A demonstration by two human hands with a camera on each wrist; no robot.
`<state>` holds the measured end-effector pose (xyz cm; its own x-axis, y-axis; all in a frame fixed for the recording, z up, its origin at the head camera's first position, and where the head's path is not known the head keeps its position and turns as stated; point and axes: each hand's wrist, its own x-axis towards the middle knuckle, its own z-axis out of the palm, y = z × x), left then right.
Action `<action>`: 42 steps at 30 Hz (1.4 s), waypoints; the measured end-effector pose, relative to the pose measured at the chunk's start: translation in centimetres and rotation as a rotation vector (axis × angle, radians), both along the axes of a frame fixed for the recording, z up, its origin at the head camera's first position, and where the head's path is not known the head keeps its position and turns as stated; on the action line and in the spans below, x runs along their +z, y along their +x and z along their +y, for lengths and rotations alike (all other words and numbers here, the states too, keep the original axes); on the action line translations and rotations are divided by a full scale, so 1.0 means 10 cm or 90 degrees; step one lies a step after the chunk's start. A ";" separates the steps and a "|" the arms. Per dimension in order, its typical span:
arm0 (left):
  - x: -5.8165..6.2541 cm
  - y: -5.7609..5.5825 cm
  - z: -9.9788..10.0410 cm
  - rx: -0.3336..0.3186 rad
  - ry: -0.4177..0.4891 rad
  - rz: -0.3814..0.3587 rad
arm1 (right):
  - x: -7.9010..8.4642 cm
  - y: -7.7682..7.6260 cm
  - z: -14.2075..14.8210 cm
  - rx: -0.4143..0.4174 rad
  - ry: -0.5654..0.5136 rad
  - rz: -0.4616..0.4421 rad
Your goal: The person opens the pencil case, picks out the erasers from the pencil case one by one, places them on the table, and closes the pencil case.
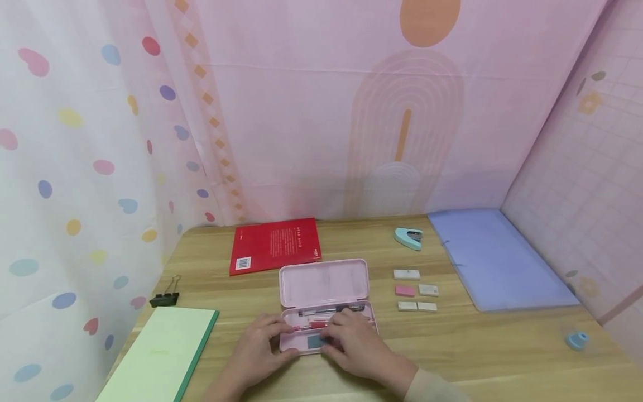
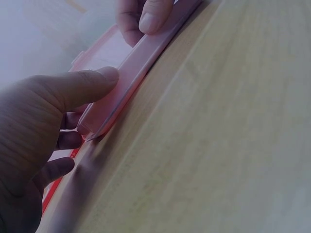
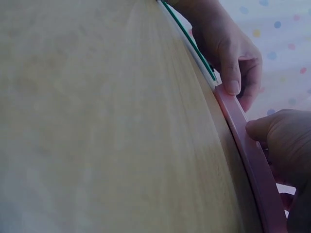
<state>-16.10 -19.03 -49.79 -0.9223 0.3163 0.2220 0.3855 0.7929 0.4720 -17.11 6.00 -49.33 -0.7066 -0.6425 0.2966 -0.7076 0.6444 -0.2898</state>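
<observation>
A pink pencil case [image 1: 324, 282] lies with its lid raised toward the back. In its back compartment are several pens [image 1: 317, 311], one with a red grip. A flat blue-grey piece [image 1: 315, 341] sits in the front compartment. My left hand [image 1: 263, 346] grips the case's left end, thumb against the front wall [image 2: 124, 92] and fingers around the corner. Over the right half is my right hand [image 1: 354, 343], its thumb at the front rim and bent fingers reaching inside beside the blue-grey piece. The hand hides part of the pens and compartment.
Several small erasers [image 1: 404, 291] lie right of the case, with a mint stapler [image 1: 409, 238] behind. A blue folder [image 1: 502, 262] and small blue object [image 1: 576, 340] are farther right. Leftward are a red book [image 1: 276, 245], a black binder clip [image 1: 164, 299] and a green notebook [image 1: 161, 352].
</observation>
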 end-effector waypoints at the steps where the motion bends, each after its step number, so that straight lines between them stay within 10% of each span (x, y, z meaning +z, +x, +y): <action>1: 0.00 0.00 0.00 -0.001 0.000 0.001 | 0.00 0.01 0.00 -0.003 0.003 0.003; 32: -0.03 -0.01 -0.02 0.004 -0.008 -0.005 | 0.07 -0.07 -0.05 -0.035 -0.107 -0.170; 42: -0.02 0.00 -0.01 0.010 -0.006 -0.003 | 0.20 -0.07 0.78 -0.139 -0.241 -0.186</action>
<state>-16.11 -19.10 -50.01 -0.9284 0.3037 0.2142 0.3704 0.8033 0.4664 -17.83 13.79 -47.33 -0.9001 -0.3569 0.2500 -0.4234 0.5805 -0.6955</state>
